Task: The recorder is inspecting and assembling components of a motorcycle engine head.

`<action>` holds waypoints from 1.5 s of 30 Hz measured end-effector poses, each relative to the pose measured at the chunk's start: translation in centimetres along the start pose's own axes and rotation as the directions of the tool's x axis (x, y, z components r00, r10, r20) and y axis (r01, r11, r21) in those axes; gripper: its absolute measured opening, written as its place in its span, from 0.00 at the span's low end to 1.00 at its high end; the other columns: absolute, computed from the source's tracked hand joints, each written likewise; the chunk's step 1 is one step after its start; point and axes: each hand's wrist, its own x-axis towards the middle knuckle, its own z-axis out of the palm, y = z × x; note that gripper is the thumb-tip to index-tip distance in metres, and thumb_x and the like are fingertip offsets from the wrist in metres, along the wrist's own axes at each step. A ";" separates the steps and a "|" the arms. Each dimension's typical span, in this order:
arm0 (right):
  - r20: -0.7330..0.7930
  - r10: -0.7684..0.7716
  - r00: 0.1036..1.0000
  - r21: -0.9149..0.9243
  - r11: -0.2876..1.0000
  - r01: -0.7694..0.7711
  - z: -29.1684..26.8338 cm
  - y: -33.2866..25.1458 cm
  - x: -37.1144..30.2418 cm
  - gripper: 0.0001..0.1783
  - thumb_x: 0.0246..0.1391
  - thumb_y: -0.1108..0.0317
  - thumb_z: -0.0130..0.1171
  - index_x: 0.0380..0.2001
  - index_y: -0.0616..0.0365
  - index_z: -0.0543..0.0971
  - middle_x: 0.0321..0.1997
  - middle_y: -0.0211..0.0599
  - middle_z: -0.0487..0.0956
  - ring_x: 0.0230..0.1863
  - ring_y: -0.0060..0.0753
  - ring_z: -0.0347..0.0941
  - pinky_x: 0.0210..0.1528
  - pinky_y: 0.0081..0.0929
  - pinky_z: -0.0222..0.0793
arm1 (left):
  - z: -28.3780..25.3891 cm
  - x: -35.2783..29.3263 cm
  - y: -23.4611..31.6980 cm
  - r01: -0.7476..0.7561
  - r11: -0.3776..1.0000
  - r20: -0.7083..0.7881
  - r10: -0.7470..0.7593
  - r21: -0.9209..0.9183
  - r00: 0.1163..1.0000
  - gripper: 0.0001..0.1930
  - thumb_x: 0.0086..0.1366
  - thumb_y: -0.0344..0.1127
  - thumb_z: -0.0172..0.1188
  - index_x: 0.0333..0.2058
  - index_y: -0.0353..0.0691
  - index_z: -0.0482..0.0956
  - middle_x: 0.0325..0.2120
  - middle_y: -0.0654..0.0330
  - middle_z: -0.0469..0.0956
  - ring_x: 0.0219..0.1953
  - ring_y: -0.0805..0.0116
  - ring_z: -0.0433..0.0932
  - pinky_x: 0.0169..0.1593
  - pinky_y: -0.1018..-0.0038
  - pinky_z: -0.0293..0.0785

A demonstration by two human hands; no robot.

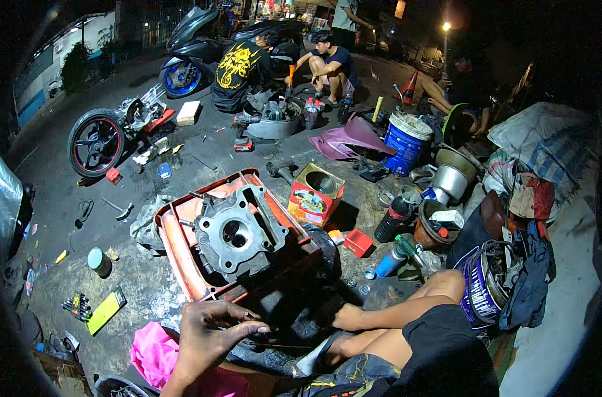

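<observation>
Clearly, the metal engine part (253, 239) lies on the orange plastic crate (172, 255), near the middle; its grey face is flat and smooth, with a round hollow in the centre and small bolt holes around it. The crate is of hard plastic, with a raised rim, and its near right side is in deep shadow. Just below the crate is the left hand (212, 336), dark stains on its skin; its fingers are bent inward and the thumb stretches beside them, but I cannot tell if they pinch something thin. The right hand I cannot make out among shadow and bare limbs, so its state I cannot tell. Beside the left hand is a pink cloth (154, 354), soft and crumpled. Right of the crate stands a square-edged cardboard box (309, 204), red and yellow. On the left, a short round jar (99, 263) stands on rough, stained ground (149, 301). Farther away are a wheel (97, 143) with black rubber tyre, a curved purple panel (354, 137) and a round blue bucket (403, 149)
</observation>
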 end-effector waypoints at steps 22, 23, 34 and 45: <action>0.152 0.146 0.978 0.019 0.988 -0.150 -4.8 -0.4 -0.5 0.07 0.41 0.64 0.56 0.21 0.52 0.82 0.23 0.38 0.81 0.25 0.37 0.79 0.24 0.38 0.72 | 0.0 0.1 1.5 0.081 0.996 -0.022 -0.080 0.034 0.997 0.06 0.51 0.30 0.69 0.28 0.34 0.85 0.23 0.58 0.83 0.24 0.76 0.80 0.31 0.79 0.75; 0.102 0.131 0.986 0.037 0.990 -0.135 -5.0 -0.4 -0.8 0.07 0.41 0.64 0.56 0.21 0.51 0.82 0.23 0.37 0.81 0.25 0.37 0.79 0.24 0.38 0.71 | -0.1 0.1 1.6 0.089 0.996 -0.032 -0.089 0.009 0.995 0.06 0.51 0.29 0.69 0.28 0.34 0.84 0.23 0.57 0.83 0.24 0.76 0.80 0.31 0.80 0.75; 0.100 0.423 0.900 0.471 0.777 -0.418 -7.6 -2.1 -1.6 0.23 0.50 0.47 0.56 0.25 0.60 0.80 0.26 0.50 0.79 0.28 0.50 0.78 0.32 0.46 0.73 | 0.3 -1.1 0.9 0.031 0.999 -0.046 -0.033 -0.037 0.998 0.07 0.52 0.31 0.69 0.30 0.35 0.84 0.25 0.56 0.83 0.26 0.72 0.81 0.34 0.77 0.75; -0.216 0.711 0.670 0.745 -0.324 0.583 -33.7 0.5 -6.9 0.28 0.59 0.46 0.44 0.49 0.60 0.70 0.27 0.34 0.70 0.27 0.30 0.68 0.29 0.27 0.66 | -0.6 2.1 2.2 0.021 0.946 -0.101 -0.056 -0.323 0.993 0.07 0.54 0.23 0.64 0.33 0.30 0.81 0.27 0.57 0.81 0.29 0.72 0.80 0.35 0.77 0.77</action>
